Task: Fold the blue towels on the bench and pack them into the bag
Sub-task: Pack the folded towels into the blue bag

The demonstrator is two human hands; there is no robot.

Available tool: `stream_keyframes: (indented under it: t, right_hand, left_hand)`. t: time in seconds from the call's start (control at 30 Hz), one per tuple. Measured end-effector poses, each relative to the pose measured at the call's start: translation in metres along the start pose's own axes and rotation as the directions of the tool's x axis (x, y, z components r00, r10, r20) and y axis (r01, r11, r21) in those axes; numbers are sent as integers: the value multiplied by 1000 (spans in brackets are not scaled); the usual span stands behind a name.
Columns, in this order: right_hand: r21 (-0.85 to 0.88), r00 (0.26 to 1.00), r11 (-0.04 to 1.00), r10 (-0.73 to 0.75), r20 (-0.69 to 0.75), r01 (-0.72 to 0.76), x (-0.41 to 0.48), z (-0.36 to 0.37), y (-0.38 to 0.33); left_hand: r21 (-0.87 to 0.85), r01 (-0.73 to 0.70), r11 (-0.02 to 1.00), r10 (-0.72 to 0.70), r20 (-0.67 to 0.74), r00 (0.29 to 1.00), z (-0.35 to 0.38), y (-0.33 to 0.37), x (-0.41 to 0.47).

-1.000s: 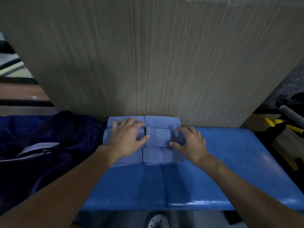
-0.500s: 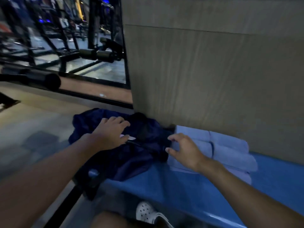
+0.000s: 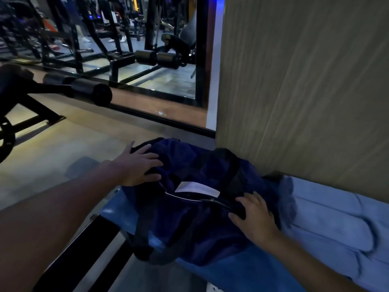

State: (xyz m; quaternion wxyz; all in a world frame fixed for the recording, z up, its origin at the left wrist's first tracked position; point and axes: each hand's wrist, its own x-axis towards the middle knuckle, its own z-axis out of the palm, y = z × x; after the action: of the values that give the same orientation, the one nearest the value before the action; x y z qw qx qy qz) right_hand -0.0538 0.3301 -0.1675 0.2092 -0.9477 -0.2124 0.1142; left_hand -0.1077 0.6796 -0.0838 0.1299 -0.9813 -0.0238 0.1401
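The padded blue bench (image 3: 231, 275) runs across in front of me, and half a second ago the right hand (image 3: 255, 220) was on the left edge of the towels. It has since come off them and lies on the near right part of the dark blue bag (image 3: 189, 224), at the right end of the zip. A black strip of the zip edge sits between thumb and forefinger. I cannot tell whether it is pinched or only lies under the hand.

The one bag is slumped on the left end of the bench, its near side sagging over the bench edge. A thin slit shows along the zip (image 3: 189, 198), with one white label (image 3: 197, 188) lying just beyond it. The inside is dark and I can't make out anything in it.

The left hand (image 3: 137, 165) has also shifted, from beside the label out to the far left end of the bag. It rests there flat with its fingers spread and loose, gripping nothing.

The folded pale blue towels (image 3: 328, 232) are outside the bag, stacked on the bench right against the bag's right side and back against the wall. I can count three folded layers. The rest is blurred or runs off the right edge.

Behind stands a wood-grain wall panel (image 3: 294, 81). To its left, black gym machines (image 3: 117, 45) stand further back, and a black padded roller (image 3: 90, 93) juts in at the far left.
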Motion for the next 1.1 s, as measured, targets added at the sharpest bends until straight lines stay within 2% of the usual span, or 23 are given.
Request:
stream_keyframes:
  t: [0.07, 0.27, 0.37, 0.47, 0.63, 0.77, 0.9, 1.03, 1.1]
  right_hand:
    - [62, 999, 998, -6, -32, 8, 7, 8, 3]
    - [153, 996, 988, -17, -92, 31, 18, 12, 5]
    - [165, 990, 986, -5, -144, 29, 17, 8, 2]
    - [171, 981, 984, -15, -193, 49, 15, 2, 1]
    - [38, 968, 999, -3, -252, 13, 13, -2, 5]
    - [-8, 962, 1000, 23, -271, -26, 10, 0, 4]
    - [82, 964, 993, 104, -244, -86, 13, 4, 6]
    - [218, 963, 968, 171, -209, -124, 9, 0, 4]
    - [232, 970, 967, 154, -189, -108, 10, -3, 5]
  left_hand:
    - [-14, 9, 1000, -8, 56, 998, 5, -11, 2]
    - [1, -9, 1000, 8, 92, 996, 16, -25, 0]
    - [98, -6, 995, -2, 89, 996, 20, -28, -5]
    - [155, 4, 988, -9, 28, 1000, 27, -33, -10]
    - [68, 55, 996, -48, -103, 994, 42, -28, -22]
    - [-54, 99, 994, -105, -128, 986, 55, -24, -27]
    - [-327, 67, 943, -83, -35, 996, 56, -21, -29]
    - [-270, 88, 959, -105, -50, 993, 56, -17, -31]
    - [-333, 108, 937, -136, -61, 989, 53, -17, -34]
